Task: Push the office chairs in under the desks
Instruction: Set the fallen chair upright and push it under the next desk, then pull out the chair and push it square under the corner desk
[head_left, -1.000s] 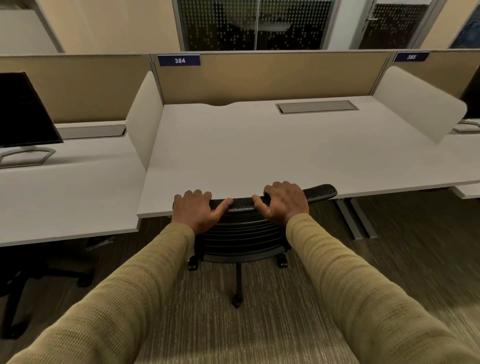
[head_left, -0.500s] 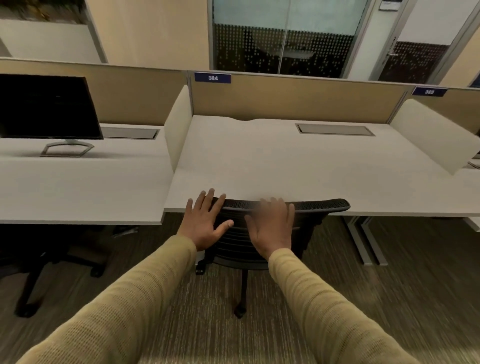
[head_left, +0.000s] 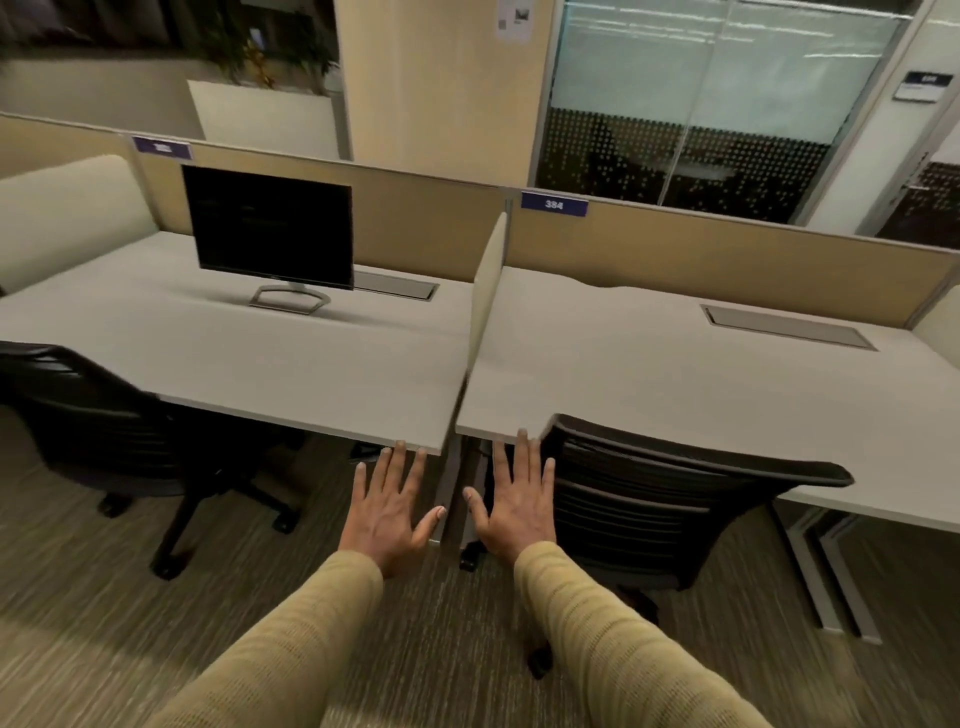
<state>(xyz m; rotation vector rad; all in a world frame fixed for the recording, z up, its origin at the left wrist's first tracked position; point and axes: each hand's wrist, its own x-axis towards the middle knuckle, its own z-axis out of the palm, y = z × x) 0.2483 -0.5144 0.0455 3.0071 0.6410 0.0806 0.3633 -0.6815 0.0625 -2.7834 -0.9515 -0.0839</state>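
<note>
A black mesh office chair (head_left: 660, 499) stands tucked against the front edge of the white desk marked 384 (head_left: 675, 374), its seat hidden under the top. My right hand (head_left: 517, 499) hovers flat with fingers spread just left of the chair's backrest, apart from it. My left hand (head_left: 389, 506) is also flat and spread, in front of the corner of the neighbouring desk (head_left: 249, 358). A second black chair (head_left: 98, 431) stands at the left, its back out from that desk's edge.
A dark monitor (head_left: 270, 228) on a silver stand sits on the left desk. A cream divider panel (head_left: 485, 291) separates the two desks, with tan partitions behind. Grey desk legs (head_left: 826, 577) stand at the right. Carpet runs along the front.
Both hands have let go of the right chair's backrest and opened flat. The view has swung left, bringing the left desk, monitor and second chair into sight.
</note>
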